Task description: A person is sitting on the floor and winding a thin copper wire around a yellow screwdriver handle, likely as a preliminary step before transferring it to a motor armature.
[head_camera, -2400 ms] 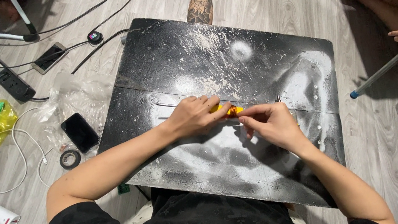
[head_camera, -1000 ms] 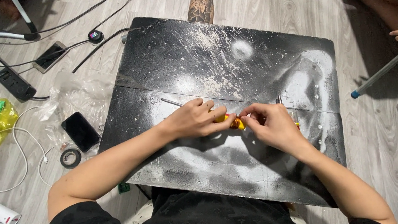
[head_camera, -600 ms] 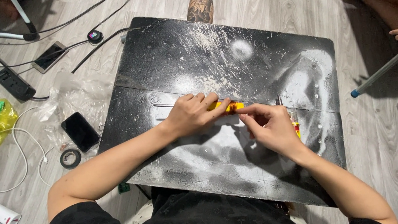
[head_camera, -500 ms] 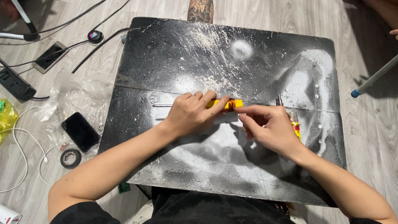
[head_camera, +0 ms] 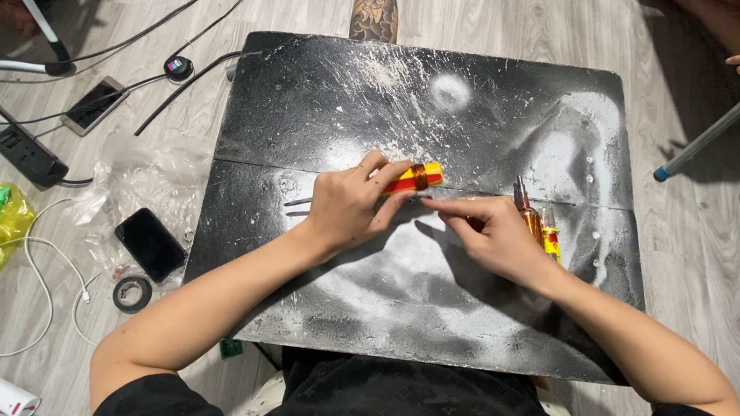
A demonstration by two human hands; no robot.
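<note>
grey plank flooring surrounds a black, white-dusted board at frame centre. on it the left hand is closed around a red-and-yellow screwdriver whose long axis runs left-right, metal shaft pointing frame left. the right hand, fingers curled with nothing visibly held, sits just below-right of the handle end, the left hand being nearer.

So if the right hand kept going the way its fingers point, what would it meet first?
The right hand points up-left, toward the red and yellow tool in the left hand. It would probably meet that tool's yellow end first, though the gap is hard to judge.
</note>
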